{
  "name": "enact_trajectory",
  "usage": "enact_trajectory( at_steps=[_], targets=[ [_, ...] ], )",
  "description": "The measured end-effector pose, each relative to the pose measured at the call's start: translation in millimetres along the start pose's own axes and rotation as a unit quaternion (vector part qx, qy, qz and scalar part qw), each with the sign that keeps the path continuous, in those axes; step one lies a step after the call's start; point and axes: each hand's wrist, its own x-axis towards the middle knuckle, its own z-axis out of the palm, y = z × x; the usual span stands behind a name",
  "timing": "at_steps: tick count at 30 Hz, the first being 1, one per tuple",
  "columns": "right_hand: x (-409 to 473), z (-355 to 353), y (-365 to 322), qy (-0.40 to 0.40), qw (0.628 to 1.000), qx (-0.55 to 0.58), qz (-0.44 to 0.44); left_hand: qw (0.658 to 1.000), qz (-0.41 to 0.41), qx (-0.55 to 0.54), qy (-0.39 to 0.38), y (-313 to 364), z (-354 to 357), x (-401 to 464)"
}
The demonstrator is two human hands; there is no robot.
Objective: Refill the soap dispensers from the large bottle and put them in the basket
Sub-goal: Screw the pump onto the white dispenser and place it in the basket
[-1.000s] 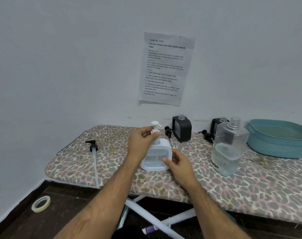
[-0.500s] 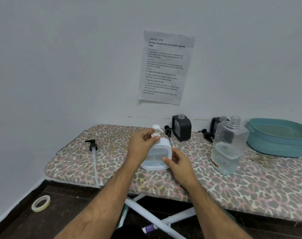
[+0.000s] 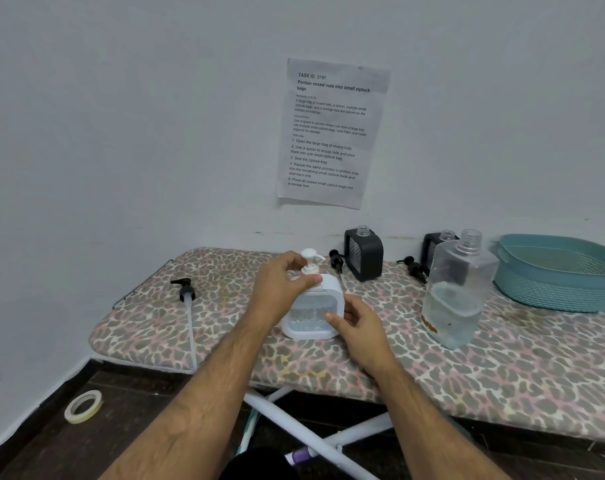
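1. Masking tape roll (image 3: 83, 406) lay on the dark floor at far left, below the ironing board (image 3: 502, 368) with its leopard-print cover.
2. A black pump head (image 3: 185, 289) lay on the board's left end, its white dip tube hanging over the near edge.
3. Left hand (image 3: 280, 289) gripped the white pump (image 3: 309, 263) at its collar, fingers curled round the neck of the white soap dispenser (image 3: 311, 313).
4. Dispenser stood upright on the board, centre-left. Right hand (image 3: 360, 323) held its right side, thumb on the front face.
5. Behind: black dispenser (image 3: 363, 254), neck open, with a loose black pump (image 3: 335, 259) just to its left.
6. Second black dispenser (image 3: 432, 245) stood partly hidden behind the large clear bottle (image 3: 457, 292); another black pump (image 3: 412, 266) lay beside it.
7. Large bottle was uncapped, with liquid in the lower part.
8. Teal basket (image 3: 557, 271) sat at far right on the board.
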Motion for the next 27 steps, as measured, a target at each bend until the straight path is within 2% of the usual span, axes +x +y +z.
enact_trajectory(
  at_steps=[6,9,14,18,20,27],
  targets=[
    [0,0,-1,0.002,1.0,0.0,0.005,0.997,0.01,0.011,-0.069,0,-12,7],
    [-1,0,-1,0.001,1.0,-0.003,0.005,0.997,-0.004,0.005,-0.08,-1,-14,5],
    [-2,0,-3,0.0,1.0,0.001,-0.004,0.998,-0.015,0.014,-0.06,4,-8,4],
    [-3,0,-5,-0.001,1.0,0.007,-0.005,0.999,-0.004,0.048,0.024,12,5,1],
    [-3,0,-5,-0.002,1.0,0.011,-0.004,0.998,0.007,0.051,0.04,14,9,0],
    [-1,0,-2,0.0,1.0,0.01,0.002,0.999,-0.027,-0.034,0.008,9,3,1]
  ],
)
